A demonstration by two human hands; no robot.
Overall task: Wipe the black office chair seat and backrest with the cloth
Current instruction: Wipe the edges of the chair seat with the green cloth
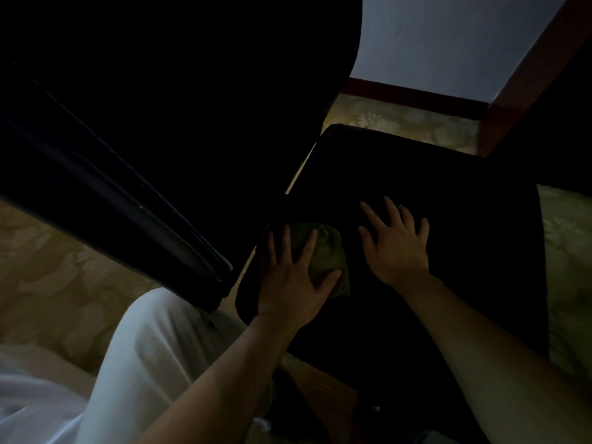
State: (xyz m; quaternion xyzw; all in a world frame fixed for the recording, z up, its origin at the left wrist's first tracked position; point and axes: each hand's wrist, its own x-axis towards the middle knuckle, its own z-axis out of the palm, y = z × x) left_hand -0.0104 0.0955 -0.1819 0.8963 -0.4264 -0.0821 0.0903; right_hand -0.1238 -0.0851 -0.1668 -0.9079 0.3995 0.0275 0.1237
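The black office chair seat [432, 174] fills the middle and right of the dim head view. Its black backrest [179, 91] rises at the upper left. A green cloth [323, 248] lies bunched on the seat near its left edge. My left hand [294, 280] presses flat on the cloth with fingers spread and straight. My right hand [397, 245] rests flat on the bare seat just right of the cloth, fingers spread, holding nothing.
A dark glossy bar [112, 193], perhaps the chair's armrest, runs diagonally at the left. My leg in white trousers [153, 354] is at the lower left. Patterned beige carpet [400, 120] lies around, with a reddish wooden skirting [416, 94] and pale wall behind.
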